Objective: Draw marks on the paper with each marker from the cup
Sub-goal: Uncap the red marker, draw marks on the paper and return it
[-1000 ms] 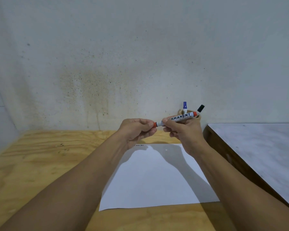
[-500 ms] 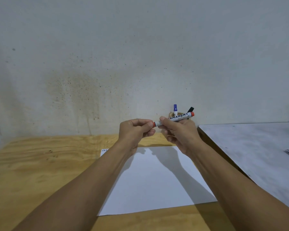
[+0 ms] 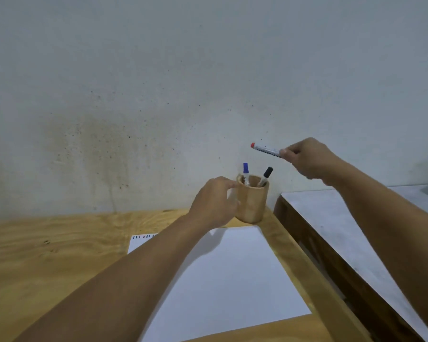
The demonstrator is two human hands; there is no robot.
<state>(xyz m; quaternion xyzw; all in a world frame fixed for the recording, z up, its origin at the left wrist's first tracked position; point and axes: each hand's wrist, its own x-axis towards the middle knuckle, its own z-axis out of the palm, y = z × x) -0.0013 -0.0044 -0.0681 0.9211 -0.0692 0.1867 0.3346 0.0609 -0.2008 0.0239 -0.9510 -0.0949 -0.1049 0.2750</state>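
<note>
A wooden cup (image 3: 253,203) stands at the back of the wooden table (image 3: 47,255), just beyond the white paper (image 3: 232,280). A blue-capped marker (image 3: 245,169) and a black-capped marker (image 3: 267,173) stick out of it. My left hand (image 3: 213,203) is curled against the cup's left side, a finger at its rim. My right hand (image 3: 307,159) is raised above and right of the cup and pinches a white marker with a red end (image 3: 266,149), held nearly level and pointing left. A row of small coloured marks (image 3: 143,236) shows at the paper's far left corner.
A stained wall rises directly behind the cup. A grey-topped table (image 3: 344,230) with a dark wooden edge butts against the right side of the wooden table, a little higher. Bare wood lies left of the paper.
My hands have parted. The right hand has lifted the red marker up and to the right, and the left hand has let go of it and moved onto the cup, which is now unhidden.
</note>
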